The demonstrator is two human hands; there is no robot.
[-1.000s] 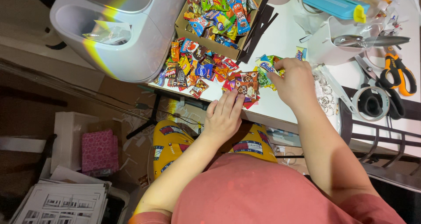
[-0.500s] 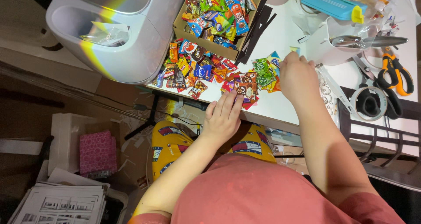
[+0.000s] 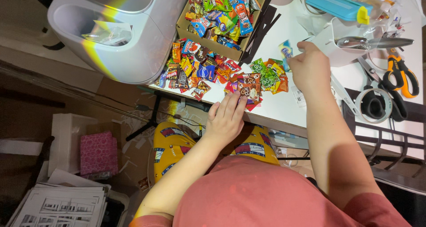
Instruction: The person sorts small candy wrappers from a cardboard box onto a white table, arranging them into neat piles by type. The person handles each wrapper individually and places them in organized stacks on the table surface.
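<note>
Right hand (image 3: 310, 69): we see it pinching one small blue-and-yellow packet (image 3: 286, 49) at the fingertips, lifted above the white table (image 3: 284, 105); the grip itself is partly hidden by the knuckles. Left hand (image 3: 226, 118): flat, fingers spread narrow, tips resting on the near edge of the candy pile (image 3: 222, 73), holding nothing. Beyond the pile, a cardboard box (image 3: 213, 42) of bright wrappers, its top cut off. Right of the right hand, orange scissors (image 3: 399, 73) and a tape roll (image 3: 375, 105).
</note>
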